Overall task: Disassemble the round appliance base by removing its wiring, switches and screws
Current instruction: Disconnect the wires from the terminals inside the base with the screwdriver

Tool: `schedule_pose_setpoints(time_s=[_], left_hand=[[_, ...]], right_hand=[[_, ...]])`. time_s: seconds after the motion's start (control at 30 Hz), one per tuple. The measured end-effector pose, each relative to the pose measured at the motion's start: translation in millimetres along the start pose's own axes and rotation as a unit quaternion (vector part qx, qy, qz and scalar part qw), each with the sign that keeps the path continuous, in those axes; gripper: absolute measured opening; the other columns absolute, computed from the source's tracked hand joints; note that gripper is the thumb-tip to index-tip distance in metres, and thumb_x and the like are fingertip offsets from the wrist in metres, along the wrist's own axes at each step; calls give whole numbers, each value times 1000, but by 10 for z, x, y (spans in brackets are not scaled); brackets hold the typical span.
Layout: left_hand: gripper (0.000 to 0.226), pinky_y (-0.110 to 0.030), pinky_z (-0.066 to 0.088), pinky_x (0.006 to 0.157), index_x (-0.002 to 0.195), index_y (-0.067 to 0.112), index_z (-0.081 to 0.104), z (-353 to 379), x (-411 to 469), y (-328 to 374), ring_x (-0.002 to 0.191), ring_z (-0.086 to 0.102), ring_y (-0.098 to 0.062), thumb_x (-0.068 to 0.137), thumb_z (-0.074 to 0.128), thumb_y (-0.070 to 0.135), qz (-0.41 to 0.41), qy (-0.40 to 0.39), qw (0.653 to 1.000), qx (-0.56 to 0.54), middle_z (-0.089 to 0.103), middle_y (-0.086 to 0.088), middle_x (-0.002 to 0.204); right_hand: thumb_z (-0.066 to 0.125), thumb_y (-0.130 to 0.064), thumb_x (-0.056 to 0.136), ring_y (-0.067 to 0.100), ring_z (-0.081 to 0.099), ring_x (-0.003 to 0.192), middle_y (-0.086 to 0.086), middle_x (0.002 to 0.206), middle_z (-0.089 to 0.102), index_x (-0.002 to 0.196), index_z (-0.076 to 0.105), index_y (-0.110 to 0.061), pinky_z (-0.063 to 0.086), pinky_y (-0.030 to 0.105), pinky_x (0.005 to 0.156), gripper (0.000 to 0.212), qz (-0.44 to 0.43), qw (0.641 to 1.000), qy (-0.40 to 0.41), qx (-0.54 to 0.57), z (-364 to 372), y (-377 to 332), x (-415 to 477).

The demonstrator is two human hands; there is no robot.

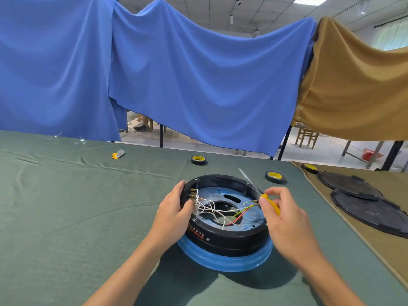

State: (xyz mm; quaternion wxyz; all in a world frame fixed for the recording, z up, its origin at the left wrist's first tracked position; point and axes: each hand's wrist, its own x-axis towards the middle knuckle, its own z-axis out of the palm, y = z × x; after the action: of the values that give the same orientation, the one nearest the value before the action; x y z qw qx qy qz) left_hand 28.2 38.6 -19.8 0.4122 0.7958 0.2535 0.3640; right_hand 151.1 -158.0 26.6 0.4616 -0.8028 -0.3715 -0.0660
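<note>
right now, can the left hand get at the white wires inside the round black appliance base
Probably yes. The round black appliance base lies open side up, the white wires sit uncovered, and the left hand grips the rim right beside the brass terminals they run to; nothing lies between.

Bench is covered in a green cloth plus a tan cloth on the right, round base sits up front on the green, two tape rolls behind it, a third roll and two black discs on the tan, small yellow-grey tool further back left.
</note>
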Motion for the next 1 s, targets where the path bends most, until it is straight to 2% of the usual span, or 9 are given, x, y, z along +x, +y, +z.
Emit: schedule_pose_setpoints(time_s=[0.17,0.27,0.47,0.53,0.63,0.73,0.83,0.9,1.0], left_hand=[[50,-35,32,115,140,20,45,-158,65,-38,135,41,-7,96,48,-3,-29,-102,988,-115,47,4,145],[50,-23,43,103,131,30,51,-249,92,-54,128,49,-1,96,50,-5,-54,-160,972,-166,54,12,138],[41,-30,49,95,112,30,60,-176,168,-4,110,62,-12,93,53,-7,-86,-92,979,-162,66,1,124],[38,-32,52,89,107,29,61,-175,230,16,105,63,-15,94,54,-5,-93,-105,979,-145,66,1,124],[37,-16,43,56,110,26,60,-218,332,62,84,58,-14,95,50,-6,-94,-166,977,-94,65,6,125],[38,-14,43,80,124,18,57,-222,403,174,112,58,-9,97,45,-6,-58,-231,971,-19,60,3,133],[34,-29,42,99,133,24,54,-184,407,289,128,51,-18,100,48,17,3,-173,958,230,59,5,135],[33,-37,43,94,130,27,55,-141,307,335,123,52,-30,100,46,36,-14,-108,928,355,61,-2,131],[31,-38,44,78,109,18,56,-49,169,308,101,56,-35,100,41,43,-37,-122,935,331,64,-9,111]], right_hand=[[58,-33,93,0,60,62,-6,65,67,90,57,-31,46,20,61,4,-26,999,-17,33,-113,-2,207],[54,-32,96,-2,63,74,-10,79,67,103,57,-28,47,19,69,9,-36,999,17,-1,-129,83,276],[56,-26,95,4,62,74,-12,79,66,97,61,-27,45,16,64,6,-18,999,-30,-33,-46,256,196],[56,-27,95,10,62,78,-11,79,66,96,60,-28,47,28,68,5,-23,998,-13,-53,-24,291,132],[53,-31,96,11,60,77,-14,78,64,96,58,-31,46,30,64,5,-39,996,13,-84,-73,290,98],[51,-33,96,14,60,76,-11,80,64,100,59,-28,51,37,66,10,-67,990,0,-123,-97,240,113],[53,-29,96,20,58,83,-3,89,66,105,61,-23,49,38,73,13,-88,988,-21,-122,-51,156,163],[55,-25,96,22,61,85,-1,90,67,106,63,-19,49,36,74,14,-76,993,-33,-84,9,104,177],[53,-26,97,23,64,85,0,88,69,104,62,-19,51,39,76,14,-30,998,-21,-53,90,97,137]])
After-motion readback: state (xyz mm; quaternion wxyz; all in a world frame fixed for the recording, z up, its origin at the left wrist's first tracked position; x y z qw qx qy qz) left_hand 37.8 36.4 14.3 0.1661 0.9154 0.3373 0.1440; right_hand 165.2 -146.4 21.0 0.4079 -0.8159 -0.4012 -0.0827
